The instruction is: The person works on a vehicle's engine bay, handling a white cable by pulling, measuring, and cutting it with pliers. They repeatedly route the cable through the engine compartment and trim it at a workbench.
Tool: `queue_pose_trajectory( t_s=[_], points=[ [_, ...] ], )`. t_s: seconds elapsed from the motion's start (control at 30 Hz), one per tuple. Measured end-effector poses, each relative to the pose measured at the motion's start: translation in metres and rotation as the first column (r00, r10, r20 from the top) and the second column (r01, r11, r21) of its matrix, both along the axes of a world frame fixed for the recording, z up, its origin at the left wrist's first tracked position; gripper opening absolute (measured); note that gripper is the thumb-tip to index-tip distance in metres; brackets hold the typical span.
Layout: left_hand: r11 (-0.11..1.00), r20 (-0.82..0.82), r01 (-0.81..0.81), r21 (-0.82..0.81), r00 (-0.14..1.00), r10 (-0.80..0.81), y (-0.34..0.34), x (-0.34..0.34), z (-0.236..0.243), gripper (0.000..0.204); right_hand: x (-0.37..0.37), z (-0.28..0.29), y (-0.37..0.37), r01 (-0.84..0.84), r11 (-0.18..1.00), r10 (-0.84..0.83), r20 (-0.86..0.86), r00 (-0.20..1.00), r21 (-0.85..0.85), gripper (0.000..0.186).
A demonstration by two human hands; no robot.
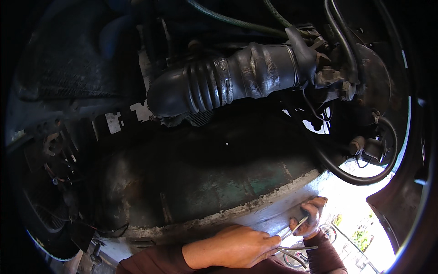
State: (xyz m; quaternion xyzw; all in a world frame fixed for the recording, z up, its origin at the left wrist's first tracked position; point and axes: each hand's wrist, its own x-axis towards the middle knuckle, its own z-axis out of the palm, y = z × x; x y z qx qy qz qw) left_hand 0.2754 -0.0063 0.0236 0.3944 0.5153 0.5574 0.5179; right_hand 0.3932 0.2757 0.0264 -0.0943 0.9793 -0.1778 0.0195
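Observation:
My left hand (242,246) comes in from the lower left in a brown sleeve. Its fingers are pinched around a few thin, pale grey wires (296,248), whose loose ends stick out past the fingertips to the right. One strand runs up from there to my right hand (311,218), which is closed around it with thumb and curled fingers. Both hands are close together at the lower right, in front of the pale lower edge (255,208) of a worn dark green metal panel (219,194). The far ends of the wires are hard to make out.
A ribbed black air duct (228,77) with wrapped tape crosses above. A black hose (360,180) loops at the right beside metal fittings (360,146). Green hoses (228,20) run along the top. Bright ground with a bicycle wheel (329,233) shows beyond my right arm.

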Motion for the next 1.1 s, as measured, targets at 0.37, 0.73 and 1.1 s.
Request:
queue_pose_trajectory(
  t_s=[0.37,0.73,1.1],
  points=[
    [0.993,-0.045,-0.111,0.029,0.993,0.113,0.0,0.016,-0.006,0.021,0.001,-0.004,-0.001,0.004,1.0,-0.004,-0.039,0.999,-0.02,0.047],
    [0.997,-0.051,-0.072,-0.034,0.996,0.07,0.0,0.003,0.005,0.017,-0.002,-0.002,0.001,0.012,0.999,-0.014,-0.04,0.999,-0.044,0.049],
    [0.991,-0.054,-0.132,-0.031,0.99,0.13,0.003,0.002,0.006,0.019,-0.002,0.0,0.001,0.031,0.997,-0.036,-0.073,0.997,-0.073,0.053]
  ],
)
